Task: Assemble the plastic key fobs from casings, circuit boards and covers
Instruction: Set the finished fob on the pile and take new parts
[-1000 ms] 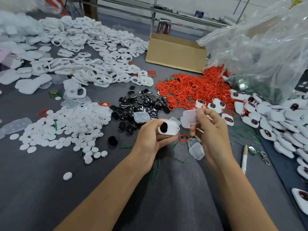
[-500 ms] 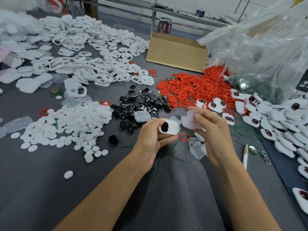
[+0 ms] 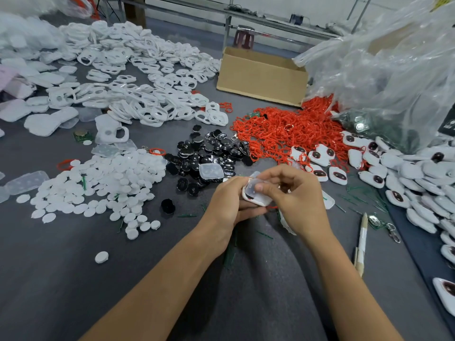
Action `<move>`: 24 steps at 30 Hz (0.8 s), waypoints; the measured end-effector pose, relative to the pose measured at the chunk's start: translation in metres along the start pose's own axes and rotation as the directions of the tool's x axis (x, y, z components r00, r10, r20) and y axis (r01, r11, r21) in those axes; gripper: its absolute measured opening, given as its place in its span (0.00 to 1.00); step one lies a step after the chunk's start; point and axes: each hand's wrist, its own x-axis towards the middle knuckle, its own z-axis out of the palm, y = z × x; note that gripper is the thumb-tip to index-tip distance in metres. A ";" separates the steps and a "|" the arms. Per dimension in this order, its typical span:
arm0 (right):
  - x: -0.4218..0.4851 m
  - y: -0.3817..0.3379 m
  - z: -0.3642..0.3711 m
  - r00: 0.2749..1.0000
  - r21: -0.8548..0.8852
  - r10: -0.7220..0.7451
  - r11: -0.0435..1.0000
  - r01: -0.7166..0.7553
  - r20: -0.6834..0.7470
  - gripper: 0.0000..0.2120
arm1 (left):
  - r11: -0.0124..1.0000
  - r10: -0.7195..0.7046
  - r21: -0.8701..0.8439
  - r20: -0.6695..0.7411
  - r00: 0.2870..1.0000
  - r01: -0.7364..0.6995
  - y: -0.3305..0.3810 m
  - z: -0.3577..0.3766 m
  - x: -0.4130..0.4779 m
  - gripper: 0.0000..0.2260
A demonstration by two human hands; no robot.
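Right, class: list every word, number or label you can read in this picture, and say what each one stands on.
None can be read for certain.
Black discs: faint pale marks, too blurred to read.
Yellow tag on the plastic bag: too blurred.
White casing in the left hand, clear cover under the right hand: no print shows.
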 end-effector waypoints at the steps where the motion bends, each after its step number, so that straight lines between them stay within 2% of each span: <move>1: 0.000 0.000 0.001 1.000 -0.014 0.006 1.000 -0.006 0.011 0.10 | 1.000 -0.001 0.005 -0.003 1.000 0.001 0.000 0.001 0.000 0.10; 7: 0.000 0.001 0.002 1.000 -0.113 0.019 0.993 -0.018 0.006 0.09 | 1.000 -0.010 -0.002 -0.027 1.000 0.010 0.000 0.002 0.000 0.09; 17: 0.000 0.000 -0.002 0.999 -0.059 0.044 0.997 -0.043 0.010 0.11 | 1.000 -0.001 0.013 -0.004 1.000 0.001 0.001 0.001 -0.001 0.11; 24: -0.001 0.004 0.004 0.998 -0.198 -0.056 0.979 0.051 -0.019 0.12 | 1.000 -0.010 0.028 -0.033 0.999 0.011 0.001 0.004 -0.002 0.12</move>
